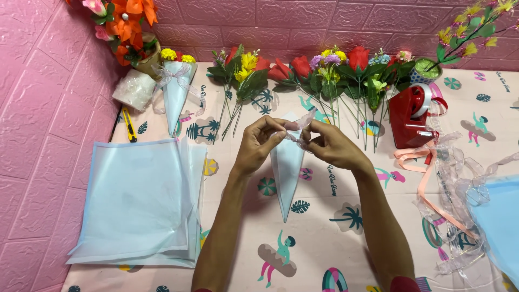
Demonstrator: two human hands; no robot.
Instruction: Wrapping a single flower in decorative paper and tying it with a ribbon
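Note:
My left hand [258,145] and my right hand [331,146] meet over the wide top of a pale blue paper cone [286,178] that lies on the table with its tip toward me. Both hands pinch a thin sheer pink ribbon [299,125] at the cone's mouth. A finished cone bouquet [176,92] with yellow flowers and a ribbon bow lies at the back left. A row of artificial flowers [324,73], red, yellow and purple, lies along the back edge.
A stack of pale blue wrapping sheets [138,200] lies at the left. A yellow utility knife [128,124] sits behind it. A red tape dispenser [411,116] stands at the right, with loose pink and clear ribbon [443,189] trailing nearby. Pink brick-pattern walls [38,135] enclose the left and back.

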